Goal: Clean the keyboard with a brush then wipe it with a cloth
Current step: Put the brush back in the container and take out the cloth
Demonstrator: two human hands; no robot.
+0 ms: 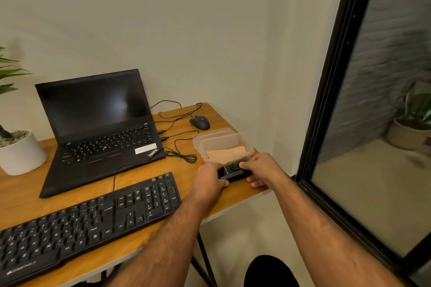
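— Both hands meet at the near right corner of the surface [149, 177]. What are they on?

— A small black device [234, 171] with a round dial or lens on top. The left hand [211, 178] grips its left end, fingers curled over the top and thumb at the front edge. The right hand [261, 168] holds the right end the same way, with a fingertip touching the round part. What the device is, I cannot tell.

— Where is the keyboard?

— The black keyboard [93, 221] lies flat along the near edge of the wooden surface, running from the lower left up toward the left wrist. Its number pad end is just beside the left hand, not touching it.

— And the cleaning things?

— A clear plastic container [221, 144] stands right behind the device, with a lid or a second tub tucked behind it. Inside lies a folded orange cloth [227, 153]. Something dark sits low in the container under the cloth, but it is too hidden to name.

— What else is there?

— An open black laptop [98, 123], screen dark, behind the keyboard. A black mouse [199, 122] near the far edge, its thin cable [184, 156] looping between laptop and container. A white pot with a green plant [18, 151] at the left. A dark-framed glass panel [373, 123] on the right, another potted plant seen through it.
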